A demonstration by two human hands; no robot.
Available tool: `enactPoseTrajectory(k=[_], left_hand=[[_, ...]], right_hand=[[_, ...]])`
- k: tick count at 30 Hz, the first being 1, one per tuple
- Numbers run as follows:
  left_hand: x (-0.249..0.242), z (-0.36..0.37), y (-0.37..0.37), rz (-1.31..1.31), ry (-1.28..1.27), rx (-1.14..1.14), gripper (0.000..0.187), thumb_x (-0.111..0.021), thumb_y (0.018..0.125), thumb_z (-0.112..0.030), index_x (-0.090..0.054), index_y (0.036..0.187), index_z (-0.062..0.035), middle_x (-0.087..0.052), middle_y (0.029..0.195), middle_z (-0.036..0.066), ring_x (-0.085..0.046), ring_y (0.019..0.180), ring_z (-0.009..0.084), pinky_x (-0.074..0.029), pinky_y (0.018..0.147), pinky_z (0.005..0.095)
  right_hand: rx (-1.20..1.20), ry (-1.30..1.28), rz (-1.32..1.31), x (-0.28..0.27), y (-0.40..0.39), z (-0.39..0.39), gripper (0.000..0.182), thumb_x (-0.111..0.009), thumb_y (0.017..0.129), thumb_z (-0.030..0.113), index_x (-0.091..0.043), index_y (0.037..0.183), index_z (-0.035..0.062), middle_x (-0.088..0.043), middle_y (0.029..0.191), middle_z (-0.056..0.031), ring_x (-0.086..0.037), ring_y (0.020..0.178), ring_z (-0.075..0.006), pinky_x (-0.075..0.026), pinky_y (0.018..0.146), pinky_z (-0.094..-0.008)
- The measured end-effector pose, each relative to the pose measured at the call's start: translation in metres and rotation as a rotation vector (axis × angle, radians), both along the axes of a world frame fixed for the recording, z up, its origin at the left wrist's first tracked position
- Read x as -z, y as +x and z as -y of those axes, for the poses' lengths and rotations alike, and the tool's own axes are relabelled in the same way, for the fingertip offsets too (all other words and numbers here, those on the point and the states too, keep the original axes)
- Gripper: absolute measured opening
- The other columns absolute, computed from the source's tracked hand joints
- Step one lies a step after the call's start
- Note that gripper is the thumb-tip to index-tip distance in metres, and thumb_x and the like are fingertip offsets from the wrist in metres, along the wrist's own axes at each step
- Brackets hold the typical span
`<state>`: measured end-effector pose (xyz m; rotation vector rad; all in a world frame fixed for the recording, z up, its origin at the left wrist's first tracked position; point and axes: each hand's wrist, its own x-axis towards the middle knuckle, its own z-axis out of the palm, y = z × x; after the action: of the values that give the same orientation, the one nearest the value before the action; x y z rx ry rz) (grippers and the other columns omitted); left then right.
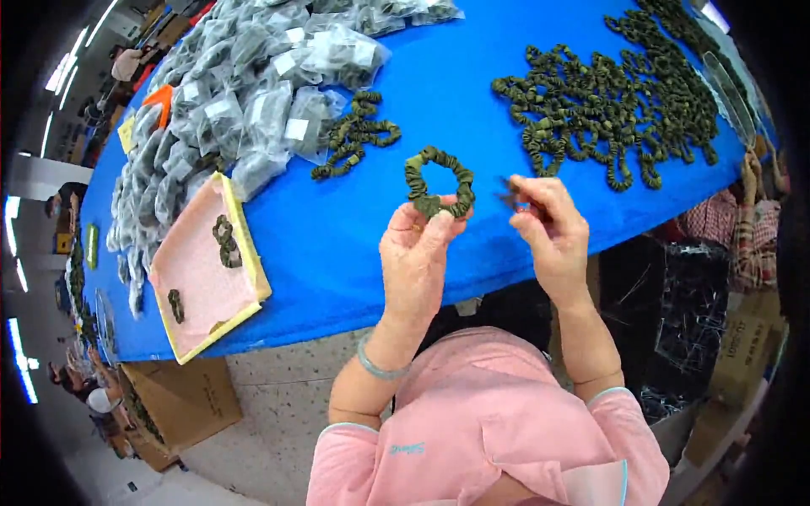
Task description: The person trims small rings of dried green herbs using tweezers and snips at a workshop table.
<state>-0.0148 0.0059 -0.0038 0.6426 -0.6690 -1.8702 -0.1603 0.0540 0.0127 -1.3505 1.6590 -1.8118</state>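
Olive-green scrunchie (463, 179): made from gathered fabric, closed in a full ring with an open middle, wrinkled densely all around, with a flatter dark part near the thumb; raised above the blue table cover (337, 244), near its front edge.
Left hand (415, 257): closed on the lower part of the ring, thumb in front and fingers partly hidden behind.
Right hand (554, 232): pinched together on a small dark tool (510, 197), with a red spot near the fingers; pointed toward the ring but apart from it; tip too blurred to tell its exact form.
Plastic bags (270, 110): transparent, heaped at the left, filled with dark greenish content; marked with white labels (296, 129), too small to read.
Loose scrunchies (359, 135): gathered just beside the bags, of similar green.
Scrunchie pile (591, 118): spread widely at the right side, many rings overlapping.
Pink tray (198, 270): bordered in yellow, with a few small green scrunchies (226, 240) inside.
Orange piece (159, 105): placed among the bags, near a yellow card (126, 135).
Pink shirt (498, 413): trimmed in light blue, with small blue lettering (407, 449) on the chest, not clearly readable.
Bracelet (376, 363): pale green, worn on the left wrist.
Right-side carton (747, 337): printed with dark characters, not surely readable.
Co-worker's hand (749, 175): visible at the far right, near the table edge.
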Motion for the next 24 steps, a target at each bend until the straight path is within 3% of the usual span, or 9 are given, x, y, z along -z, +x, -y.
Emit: enactPoseTrajectory(k=[1, 5, 11, 15, 21, 24], left_hand=[[0.001, 0.0, 0.0, 0.0, 0.0, 0.0, 0.025, -0.062, 0.086, -0.001, -0.054, 0.11, 0.0005, -0.061, 0.107, 0.012, -0.062, 0.091, 0.0215, -0.051, 0.083, 0.0289], [0.011, 0.006, -0.003, 0.998, -1.385, -0.407, 0.025, -0.061, 0.083, 0.001, -0.058, 0.108, 0.002, -0.062, 0.107, 0.01, -0.061, 0.088, 0.0221, -0.052, 0.078, 0.0302], [0.01, 0.002, -0.003, 0.903, -1.345, -0.266, 0.025, -0.062, 0.08, 0.002, -0.061, 0.105, 0.0035, -0.062, 0.107, 0.011, -0.06, 0.088, 0.0217, -0.05, 0.078, 0.0301], [-0.007, -0.003, 0.0, 0.304, -0.305, 0.066, 0.021, -0.064, 0.081, 0.002, -0.064, 0.101, 0.0001, -0.064, 0.104, 0.012, -0.06, 0.087, 0.0165, -0.051, 0.074, 0.0274], [0.007, -0.002, 0.002, 0.084, -0.087, 0.361, 0.022, -0.065, 0.083, -0.002, -0.064, 0.105, -0.0002, -0.067, 0.097, 0.012, -0.062, 0.084, 0.0139, -0.05, 0.072, 0.0227], [0.008, -0.009, -0.001, 0.106, -0.078, 0.273, 0.021, -0.062, 0.087, -0.004, -0.062, 0.107, -0.0001, -0.066, 0.096, 0.013, -0.062, 0.085, 0.0165, -0.05, 0.078, 0.0251]], right_hand=[[0.0, 0.0, 0.0, -0.001, -0.003, 0.0, 0.018, -0.07, 0.08, 0.01, -0.07, 0.097, 0.0042, -0.058, 0.081, -0.0025, -0.045, 0.063, -0.0078, -0.037, 0.053, -0.0203], [-0.353, 0.277, 0.545, 0.0, -0.027, -0.004, 0.019, -0.066, 0.086, 0.02, -0.069, 0.092, 0.0021, -0.053, 0.066, 0.0005, -0.039, 0.054, -0.0048, -0.031, 0.047, -0.0177], [-0.299, 0.377, 0.54, 0.001, -0.025, -0.001, 0.023, -0.065, 0.087, 0.025, -0.067, 0.088, 0.0017, -0.047, 0.058, 0.0034, -0.033, 0.047, -0.0024, -0.025, 0.042, -0.0158], [-0.404, 0.354, 0.648, -0.001, -0.025, -0.003, 0.021, -0.065, 0.087, 0.023, -0.066, 0.086, 0.0022, -0.047, 0.056, 0.0034, -0.03, 0.045, -0.0018, -0.022, 0.04, -0.0147], [-0.561, 0.346, 0.711, 0.013, -0.031, 0.001, 0.018, -0.064, 0.088, 0.019, -0.067, 0.089, 0.0012, -0.051, 0.063, 0.0, -0.037, 0.051, -0.0038, -0.029, 0.045, -0.0149], [-0.327, 0.225, 0.441, 0.013, -0.011, 0.009, 0.015, -0.066, 0.086, 0.015, -0.067, 0.093, 0.0022, -0.055, 0.074, -0.0023, -0.041, 0.058, -0.0064, -0.034, 0.05, -0.0168]])
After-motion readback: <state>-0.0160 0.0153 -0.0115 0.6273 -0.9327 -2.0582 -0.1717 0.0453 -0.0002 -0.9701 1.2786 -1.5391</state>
